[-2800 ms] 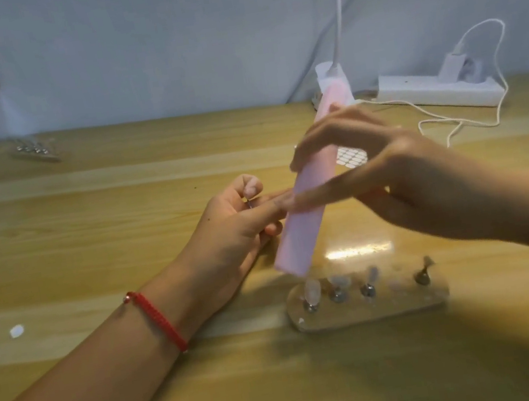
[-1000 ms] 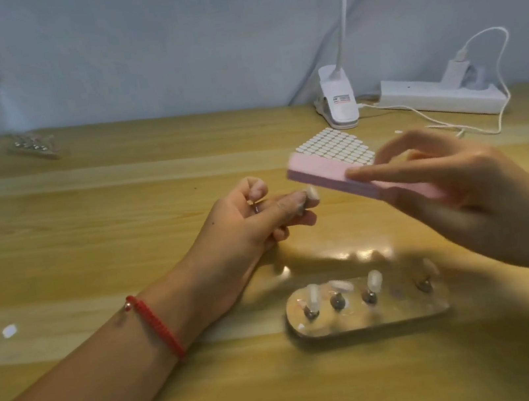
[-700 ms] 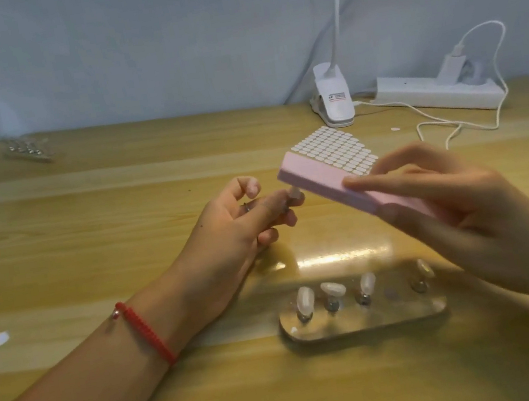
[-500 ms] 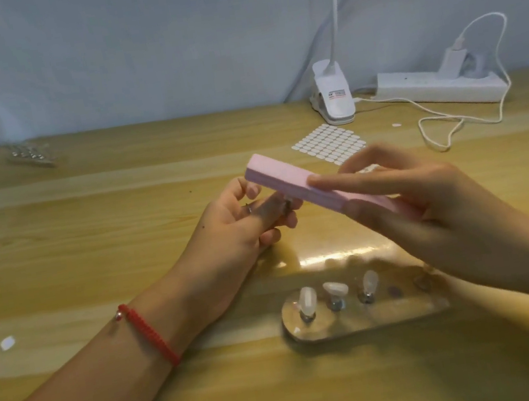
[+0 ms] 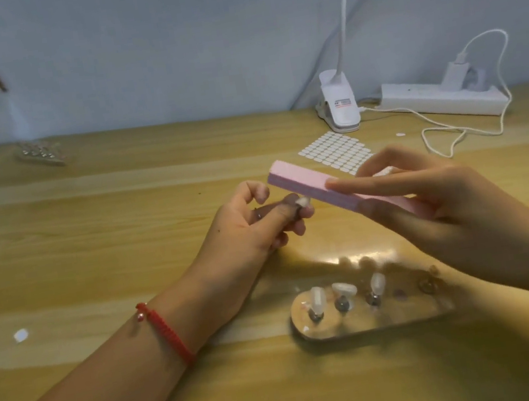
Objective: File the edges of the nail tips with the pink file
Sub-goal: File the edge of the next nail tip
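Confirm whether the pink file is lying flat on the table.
No, the right hand holds the pink file in the air, beside the nail tip pinched by the left hand.

I have the small white nail tip [image 5: 303, 201] in the left hand [image 5: 244, 234] just under the long pink block file [image 5: 316, 185] in the right hand [image 5: 447, 202], the clear oval stand [image 5: 372, 322] nearer on the wooden table [image 5: 87, 228], and the white sticker sheet [image 5: 335, 151] and white clip lamp [image 5: 341, 112] far right.
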Demonstrator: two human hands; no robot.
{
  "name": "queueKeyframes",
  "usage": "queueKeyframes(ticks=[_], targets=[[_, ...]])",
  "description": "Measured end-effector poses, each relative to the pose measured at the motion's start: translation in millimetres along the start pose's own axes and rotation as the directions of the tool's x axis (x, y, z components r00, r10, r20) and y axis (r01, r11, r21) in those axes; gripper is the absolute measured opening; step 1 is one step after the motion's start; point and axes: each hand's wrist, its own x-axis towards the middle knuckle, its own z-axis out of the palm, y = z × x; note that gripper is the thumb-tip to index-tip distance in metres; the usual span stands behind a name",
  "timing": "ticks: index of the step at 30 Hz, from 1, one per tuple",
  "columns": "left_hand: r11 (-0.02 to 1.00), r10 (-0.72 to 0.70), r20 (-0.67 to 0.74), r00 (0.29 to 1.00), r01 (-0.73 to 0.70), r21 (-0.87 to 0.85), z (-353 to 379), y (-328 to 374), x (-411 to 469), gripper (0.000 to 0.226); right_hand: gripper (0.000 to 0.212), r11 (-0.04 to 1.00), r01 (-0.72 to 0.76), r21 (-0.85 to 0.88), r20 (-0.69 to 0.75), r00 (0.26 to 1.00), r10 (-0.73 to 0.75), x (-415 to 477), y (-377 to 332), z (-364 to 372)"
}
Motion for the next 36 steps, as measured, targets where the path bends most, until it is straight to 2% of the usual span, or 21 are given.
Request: queueKeyframes(ticks=[3,8,13,15,18,22,25,28,36], targets=[[1.000,0.001,0.019,1.000,-0.001,0.022,0.9,-1.3,1.1,0.037,0.026,1.000,-0.003,-0.020,-0.019,1.000,0.003,-11.5,5.1,-5.6],[0.999,0.003,0.000,1.000,-0.003,0.053,2.1,-0.2,0.1,0.034,0.036,1.000,0.007,0.013,-0.079,0.997,-0.006,-1.6,-5.5,-1.3],[0.995,0.005,-0.004,1.000,-0.004,0.104,2.9,-1.6,0.4,0.027,0.027,1.000,0.003,-0.006,-0.069,0.998,-0.003,-12.0,0.4,3.5],[0.994,0.014,-0.010,1.000,-0.013,0.111,3.8,-0.7,0.2,0.028,0.033,1.000,-0.006,0.019,-0.094,0.996,0.007,-11.9,0.1,7.3],[0.988,0.040,-0.027,0.999,-0.035,0.150,6.8,1.7,-0.5,0.026,0.028,0.998,-0.013,0.067,-0.114,0.993,0.020,0.2,-4.1,18.1],[0.986,0.054,-0.050,0.997,-0.045,0.162,8.0,3.6,-3.2,0.028,0.033,1.000,0.002,0.004,-0.094,0.996,-0.002,4.1,-1.9,17.5],[0.990,0.032,-0.056,0.998,-0.024,0.142,8.6,3.1,-2.7,0.028,0.027,0.999,-0.016,-0.032,-0.102,0.995,0.013,-12.5,11.0,5.7],[0.990,-0.002,-0.072,0.997,0.012,0.141,9.4,3.3,-1.5,0.025,0.034,0.999,-0.029,-0.032,-0.146,0.989,0.024,-21.1,22.0,2.5],[0.990,-0.060,-0.147,0.987,0.077,0.116,11.2,7.4,-1.9,0.023,0.035,0.998,0.060,-0.011,-0.213,0.975,-0.061,-24.7,31.9,9.7]])
